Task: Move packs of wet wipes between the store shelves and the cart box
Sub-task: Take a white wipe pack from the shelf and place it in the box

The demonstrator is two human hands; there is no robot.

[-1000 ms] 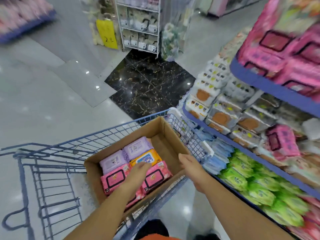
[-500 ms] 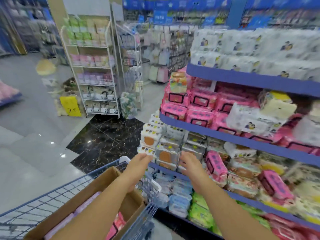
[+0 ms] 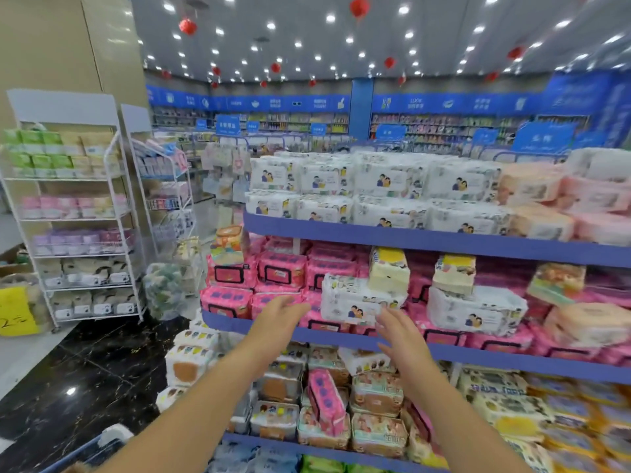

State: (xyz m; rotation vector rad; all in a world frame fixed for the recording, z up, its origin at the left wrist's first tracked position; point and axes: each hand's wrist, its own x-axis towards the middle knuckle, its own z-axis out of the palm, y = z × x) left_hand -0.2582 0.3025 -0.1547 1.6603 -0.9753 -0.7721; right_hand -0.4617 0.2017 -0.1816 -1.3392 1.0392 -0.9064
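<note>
Fingers of the left hand are out straight and loosely spread, nothing in them, tips pointing to two o'clock across the front row of pink packs. Over to the right hand, and it's just as released: its fingers are fanned and aimed at eleven o'clock. The tips overlap the bottom edge of a white pack printed with cartoon figures, and whether they touch it I cannot tell. That white pack lies on top of the pink packs, at twelve o'clock from the gap between the two hands, a little blurred.

Both hands hang in front of the blue lip of the middle shelf, bare forearms running back down toward six o'clock. Pink packs fill that shelf. A second white pack sits at three o'clock from the first, and yellow-topped packs stand on the pile.

Up at twelve, the top shelf carries rows of the same white packs. Down at six, the lower shelf holds orange-and-white packs and one upright pink pack standing on end. At seven o'clock a corner of the blue cart pokes into view.

Out at nine o'clock a white wire rack stands loaded with small packs, with a yellow sign at its eight o'clock. Black marbled floor lies between rack and shelves, and red lanterns hang from the ceiling at eleven
</note>
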